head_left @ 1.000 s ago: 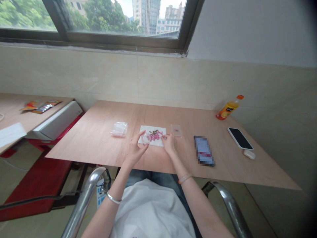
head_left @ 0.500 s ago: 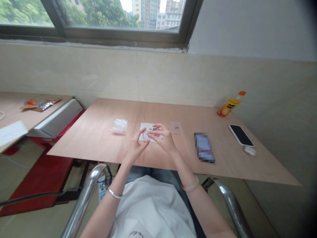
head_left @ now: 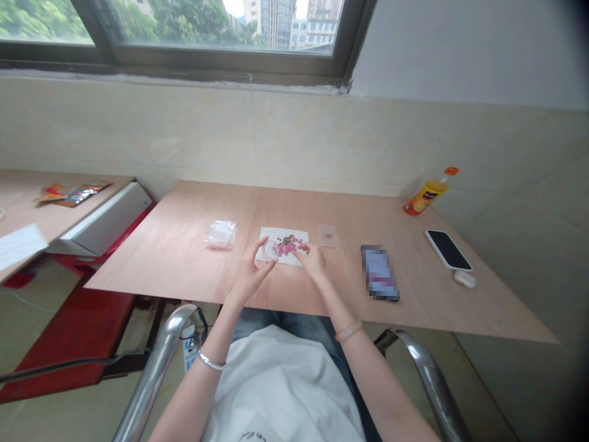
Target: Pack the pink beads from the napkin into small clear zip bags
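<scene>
My left hand [head_left: 251, 267] is curled around a small round whitish, see-through piece [head_left: 270, 248], with thumb and forefinger at its sides. This piece is over the left part of a white sheet [head_left: 294, 234]. Pink beads [head_left: 286, 247] lie in a cluster on the sheet, with small dark green pieces [head_left: 286, 239] just behind them. My right hand [head_left: 313, 263] is at the right side of the cluster, thumb and fingertips a little apart and close to the beads. Whether the fingertips touch a bead is too small to make out.
Clear plastic bags [head_left: 221, 234] lie left of the sheet, a small clear packet [head_left: 327, 236] right of it. Farther right are a phone with a blurred screen [head_left: 380, 273], a white-edged phone [head_left: 448, 250], a white case [head_left: 464, 279] and an orange drink bottle [head_left: 426, 196].
My right hand has moved right and away from the round piece to the edge of the pink beads, uncovering more of them. My left hand stays around the round piece.
</scene>
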Tool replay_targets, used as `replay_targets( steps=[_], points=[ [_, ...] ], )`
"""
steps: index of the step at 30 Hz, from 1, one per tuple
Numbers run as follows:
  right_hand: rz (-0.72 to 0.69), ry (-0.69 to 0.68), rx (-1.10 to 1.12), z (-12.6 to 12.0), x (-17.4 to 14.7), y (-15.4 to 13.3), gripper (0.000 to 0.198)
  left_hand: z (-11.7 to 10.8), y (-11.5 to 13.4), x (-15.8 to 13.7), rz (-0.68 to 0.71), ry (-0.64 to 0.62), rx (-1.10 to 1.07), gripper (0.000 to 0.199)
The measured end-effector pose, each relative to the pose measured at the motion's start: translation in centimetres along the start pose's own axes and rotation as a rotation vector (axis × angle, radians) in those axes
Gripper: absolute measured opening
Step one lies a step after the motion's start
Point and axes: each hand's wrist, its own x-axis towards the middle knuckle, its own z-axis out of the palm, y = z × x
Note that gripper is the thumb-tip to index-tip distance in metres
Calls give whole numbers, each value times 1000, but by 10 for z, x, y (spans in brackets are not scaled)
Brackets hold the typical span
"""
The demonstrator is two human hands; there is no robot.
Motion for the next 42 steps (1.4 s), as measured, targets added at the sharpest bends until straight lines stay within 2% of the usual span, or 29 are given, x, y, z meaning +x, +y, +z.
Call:
replay_targets(
  steps=[4,12,19,22,26,30,33,35,38,42],
  points=[
    [-64,43,-56,10,-5,10,20,-1,2,0,6,-9,-6,48],
    [-102,12,-125,16,1,17,12,-4,3,0,2,-12,4,47],
    [-186,23,-245,11,-5,17,14,-4,2,-1,10,-24,33,47],
    [-162,54,-223,5,-5,15,16,-4,1,-1,14,-20,41,48],
    [-114,214,-42,-11,-4,-6,20,-2,1,-1,24,-21,51,49],
    [-254,344,180,-35,-14,-56,17,4,1,1,40,-29,53,50],
    [-409,272,212,-47,-26,-90,11,8,2,3,58,-45,43,50],
    [-489,189,187,-49,-31,-100,7,9,4,4,71,-51,38,49],
    [-531,97,146,-45,-35,-100,5,8,6,5,77,-40,28,47],
    [-480,103,198,-39,-32,-89,9,4,7,4,67,-31,30,47]
  ],
)
